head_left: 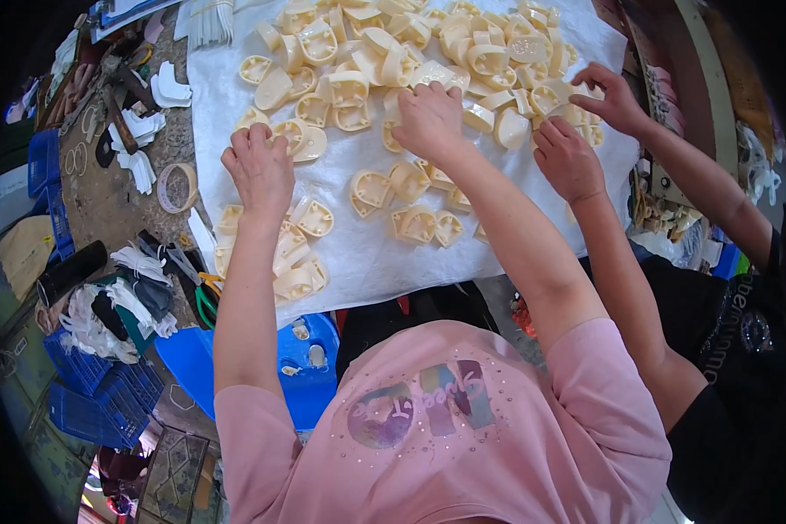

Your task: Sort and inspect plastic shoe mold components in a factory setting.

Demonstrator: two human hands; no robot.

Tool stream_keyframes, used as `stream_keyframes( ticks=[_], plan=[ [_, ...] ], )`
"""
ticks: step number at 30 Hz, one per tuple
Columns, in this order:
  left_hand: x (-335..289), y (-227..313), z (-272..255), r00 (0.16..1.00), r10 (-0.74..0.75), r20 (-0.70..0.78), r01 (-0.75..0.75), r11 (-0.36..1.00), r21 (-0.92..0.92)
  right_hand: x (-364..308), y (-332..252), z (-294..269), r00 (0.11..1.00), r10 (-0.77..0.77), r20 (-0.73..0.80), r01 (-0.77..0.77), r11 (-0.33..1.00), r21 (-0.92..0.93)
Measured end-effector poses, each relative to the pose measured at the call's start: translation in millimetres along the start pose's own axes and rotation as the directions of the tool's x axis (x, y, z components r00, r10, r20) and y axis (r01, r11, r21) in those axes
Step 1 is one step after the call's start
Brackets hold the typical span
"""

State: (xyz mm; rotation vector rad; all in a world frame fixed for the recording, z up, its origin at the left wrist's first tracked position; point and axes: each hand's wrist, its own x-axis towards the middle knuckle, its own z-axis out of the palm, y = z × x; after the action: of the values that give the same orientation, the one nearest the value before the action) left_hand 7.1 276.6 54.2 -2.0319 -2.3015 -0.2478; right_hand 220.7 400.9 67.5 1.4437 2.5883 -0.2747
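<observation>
A heap of cream plastic parts, rounded and hollow with small inner posts, covers the far side of a white cloth. My left hand is at the heap's left edge, fingers curled down; what lies under them is hidden. Close by its thumb is a hollow part. My right hand reaches into the middle of the heap. Its bent fingertips press on the edge of a flat-faced cream part. Smaller groups of parts lie nearer, one below my left hand and another in the centre.
At the right, a co-worker in black has both hands at the heap. A tape roll, scissors and white scraps lie on the left. Below the cloth's edge stands a blue tub with a few parts inside.
</observation>
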Motion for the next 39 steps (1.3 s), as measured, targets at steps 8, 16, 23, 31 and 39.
stream_keyframes(
  ticks=[8,16,23,31,39],
  plan=[
    [-9,12,-29,0.999,-0.024,0.035,0.031,0.981,-0.194,-86,68,-23,0.958,0.202,-0.203,-0.100,0.900,0.424],
    [-59,136,-44,0.950,0.303,0.078,-0.186,0.748,-0.637,-213,73,23,0.951,0.309,0.008,-0.296,0.902,0.315],
    [-80,198,-1,0.831,0.535,0.151,-0.450,0.807,-0.382,-230,92,51,0.877,0.481,-0.007,-0.454,0.834,0.313],
    [-74,176,-21,0.926,0.370,0.074,-0.240,0.729,-0.641,-222,95,23,0.897,0.439,0.046,-0.394,0.750,0.532],
    [12,117,-3,0.947,0.308,-0.096,-0.322,0.889,-0.326,-101,82,-6,0.924,0.297,-0.240,-0.198,0.910,0.364]
  ],
)
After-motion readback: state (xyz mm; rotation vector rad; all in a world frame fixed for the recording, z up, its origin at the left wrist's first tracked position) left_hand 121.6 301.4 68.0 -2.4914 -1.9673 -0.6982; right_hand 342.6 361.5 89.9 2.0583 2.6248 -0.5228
